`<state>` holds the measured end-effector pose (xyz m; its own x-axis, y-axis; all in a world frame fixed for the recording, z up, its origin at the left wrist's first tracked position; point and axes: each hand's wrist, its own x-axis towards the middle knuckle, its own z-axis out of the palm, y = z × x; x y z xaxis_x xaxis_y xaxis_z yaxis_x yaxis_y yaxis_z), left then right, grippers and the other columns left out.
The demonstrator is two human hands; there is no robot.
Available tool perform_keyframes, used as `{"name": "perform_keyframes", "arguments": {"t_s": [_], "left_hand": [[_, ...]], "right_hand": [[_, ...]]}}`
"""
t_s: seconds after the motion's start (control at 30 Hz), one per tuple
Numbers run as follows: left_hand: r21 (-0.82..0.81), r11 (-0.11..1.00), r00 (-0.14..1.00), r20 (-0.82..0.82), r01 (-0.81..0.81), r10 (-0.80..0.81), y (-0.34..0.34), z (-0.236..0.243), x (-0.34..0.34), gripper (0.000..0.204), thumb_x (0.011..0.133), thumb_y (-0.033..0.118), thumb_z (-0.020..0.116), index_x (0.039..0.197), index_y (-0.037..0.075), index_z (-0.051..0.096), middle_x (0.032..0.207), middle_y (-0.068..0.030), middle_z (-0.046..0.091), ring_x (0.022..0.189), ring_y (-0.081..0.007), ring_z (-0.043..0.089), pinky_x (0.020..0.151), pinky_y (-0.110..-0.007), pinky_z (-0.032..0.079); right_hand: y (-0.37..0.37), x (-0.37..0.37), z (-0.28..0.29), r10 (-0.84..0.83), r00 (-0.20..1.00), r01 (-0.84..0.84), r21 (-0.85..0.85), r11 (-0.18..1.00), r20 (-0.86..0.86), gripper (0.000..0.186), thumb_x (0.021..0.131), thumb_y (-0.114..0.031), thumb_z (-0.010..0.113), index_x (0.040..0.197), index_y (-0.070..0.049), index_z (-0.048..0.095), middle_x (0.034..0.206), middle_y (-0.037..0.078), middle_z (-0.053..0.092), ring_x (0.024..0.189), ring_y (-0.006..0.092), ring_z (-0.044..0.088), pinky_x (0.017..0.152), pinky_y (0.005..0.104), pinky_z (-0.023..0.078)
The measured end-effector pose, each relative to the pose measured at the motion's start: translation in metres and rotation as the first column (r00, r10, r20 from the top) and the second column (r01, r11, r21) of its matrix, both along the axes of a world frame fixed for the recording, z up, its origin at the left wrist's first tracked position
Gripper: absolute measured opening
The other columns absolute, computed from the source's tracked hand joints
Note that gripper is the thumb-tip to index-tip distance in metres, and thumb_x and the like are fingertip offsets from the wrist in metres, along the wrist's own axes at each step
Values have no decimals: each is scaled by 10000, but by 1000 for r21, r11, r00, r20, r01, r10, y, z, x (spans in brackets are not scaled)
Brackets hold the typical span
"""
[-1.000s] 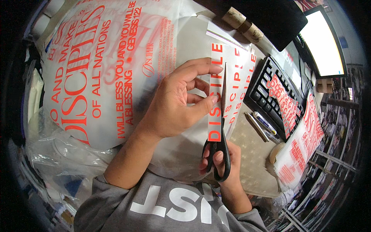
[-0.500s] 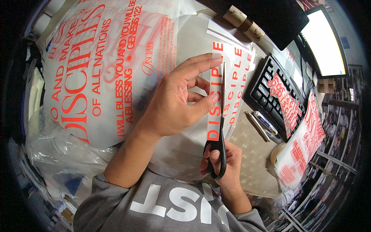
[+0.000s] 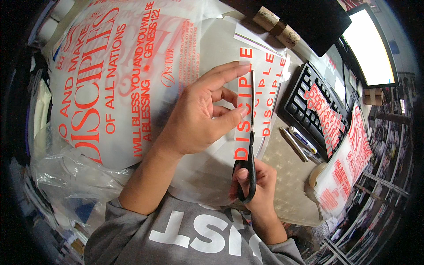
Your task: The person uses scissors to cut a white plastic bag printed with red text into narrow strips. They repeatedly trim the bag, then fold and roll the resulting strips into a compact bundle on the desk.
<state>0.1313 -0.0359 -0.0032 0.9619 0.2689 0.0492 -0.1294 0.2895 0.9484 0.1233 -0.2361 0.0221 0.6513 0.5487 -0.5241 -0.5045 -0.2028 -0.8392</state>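
My left hand (image 3: 203, 110) pinches a narrow translucent strip (image 3: 241, 150) with red lettering between thumb and bent fingers. My right hand (image 3: 260, 185), below it, grips black-handled scissors (image 3: 251, 176), their long blades lying upright along the strip's right edge and looking nearly shut. Beneath and to the right of the strip lie more red-lettered sheets (image 3: 271, 115). A large translucent sheet with red print (image 3: 110, 88) spreads left of my left hand.
The table (image 3: 287, 190) holds a black keyboard (image 3: 293, 101) with printed strips over it, pens (image 3: 300, 141), a tape roll (image 3: 317, 172) and printed sheets (image 3: 335, 185). A lit monitor (image 3: 371, 48) and cardboard tubes (image 3: 276, 28) are at the back, crumpled clear plastic (image 3: 66, 181) at left.
My hands, the strip and the scissors have shifted slightly up and to the left. The scissor handles and blades have drawn closer together.
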Motion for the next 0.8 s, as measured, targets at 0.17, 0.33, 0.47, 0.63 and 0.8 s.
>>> {"name": "perform_keyframes", "arguments": {"t_s": [0.17,0.33,0.47,0.63,0.8], "left_hand": [[-38,999,1000,10,29,-29,-1,-3,-1,637,833,-114,637,1436,14,477,1502,-132,424,973,-125,616,750,-223,598],[-34,999,999,7,40,-39,-1,-1,-1,642,838,-109,636,1446,8,464,1516,-143,410,992,-132,615,769,-227,599],[-33,999,999,15,42,-41,-1,-2,-1,642,843,-106,638,1450,-1,454,1518,-139,409,990,-131,612,767,-224,596],[-80,992,994,-31,99,-102,2,2,-3,672,838,-126,631,1468,-19,424,1524,-101,401,1058,-139,587,874,-262,569],[-80,990,992,-45,114,-118,-1,1,-3,676,834,-137,622,1468,-31,414,1531,-108,387,1042,-136,596,872,-264,573]], "right_hand": [[11,3,1,-94,995,95,33,995,-36,314,927,-258,739,832,13,613,606,25,598,501,106,600,425,256,453],[13,6,-3,-103,995,103,38,994,1,283,937,-239,726,859,15,627,608,32,609,496,103,591,433,254,456],[14,6,-2,-76,995,77,-5,997,64,253,949,-215,709,873,14,634,608,31,609,493,101,585,435,253,457],[15,8,-3,-98,994,97,16,995,43,256,961,-214,692,874,18,627,604,30,604,487,106,586,434,252,462],[18,14,-7,-114,990,112,27,993,86,294,967,-252,683,867,17,617,607,34,600,482,116,590,429,257,468]]}}
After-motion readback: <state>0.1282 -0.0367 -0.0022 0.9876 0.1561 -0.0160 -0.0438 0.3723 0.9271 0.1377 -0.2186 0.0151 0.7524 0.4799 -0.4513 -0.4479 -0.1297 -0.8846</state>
